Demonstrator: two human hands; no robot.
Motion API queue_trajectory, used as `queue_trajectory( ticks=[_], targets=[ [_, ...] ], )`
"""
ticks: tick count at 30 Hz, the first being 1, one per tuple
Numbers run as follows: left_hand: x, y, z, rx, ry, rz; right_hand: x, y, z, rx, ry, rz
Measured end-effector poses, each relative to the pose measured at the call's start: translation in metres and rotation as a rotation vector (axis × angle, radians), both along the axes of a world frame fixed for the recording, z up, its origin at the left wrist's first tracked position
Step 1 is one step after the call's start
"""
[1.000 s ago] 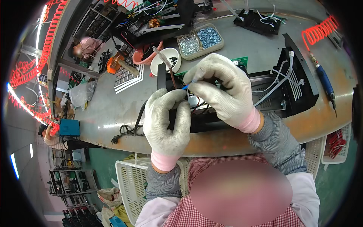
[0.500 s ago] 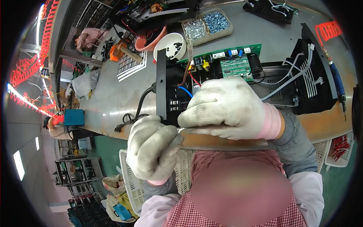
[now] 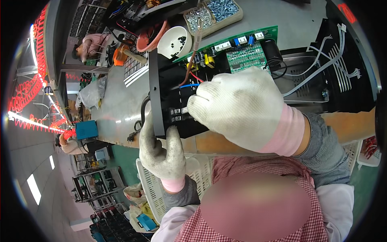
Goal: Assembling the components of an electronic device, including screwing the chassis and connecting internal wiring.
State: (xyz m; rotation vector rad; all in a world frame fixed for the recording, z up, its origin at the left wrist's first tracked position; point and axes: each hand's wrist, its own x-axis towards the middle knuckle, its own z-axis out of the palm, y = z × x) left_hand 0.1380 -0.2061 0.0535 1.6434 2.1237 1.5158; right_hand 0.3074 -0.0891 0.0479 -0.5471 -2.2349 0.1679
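My right hand (image 3: 242, 109), in a white knit glove with a pink cuff, is closed in a pinch over the inside of a black metal casing (image 3: 193, 127). At its fingertips a small pale, shiny piece (image 3: 184, 110) meets the metal terminals (image 3: 175, 114) of a black socket. My left hand (image 3: 163, 151), gloved alike, grips the near end of the casing's end panel (image 3: 156, 94), thumb inside and fingers outside. A blue wire (image 3: 188, 85) and a red wire (image 3: 196, 77) run beside the right hand. Beyond it stands a green circuit board (image 3: 246, 57).
A white bowl of small black parts (image 3: 174, 42) and a tray of screws (image 3: 213, 16) stand behind the casing. White cables (image 3: 310, 76) lie across its right side. A black power cord (image 3: 144, 107) is at the left. White baskets (image 3: 155, 193) sit below the table edge.
My hands were together in front of the casing. The right has moved in to the terminals with the small piece; the left has shifted onto the end panel. The view has also shifted.
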Motion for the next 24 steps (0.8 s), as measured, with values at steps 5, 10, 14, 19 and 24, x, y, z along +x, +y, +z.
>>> queue_trajectory(
  ticks=[5,10,14,19,24],
  targets=[
    [0.002,0.001,-0.002,0.014,0.060,0.061,-0.007,-0.002,-0.002,-0.046,0.070,0.022],
    [0.001,0.002,-0.006,0.082,0.069,0.018,-0.009,-0.005,0.000,-0.055,0.002,0.004],
    [-0.002,0.004,-0.006,0.085,0.116,-0.016,-0.010,-0.002,0.002,-0.119,-0.015,0.039],
    [-0.005,0.001,-0.010,0.099,0.086,-0.023,-0.012,-0.002,-0.003,-0.165,-0.046,0.101],
    [-0.002,0.004,-0.014,0.147,0.072,-0.021,-0.010,-0.002,-0.004,-0.195,-0.099,0.130]
  ],
)
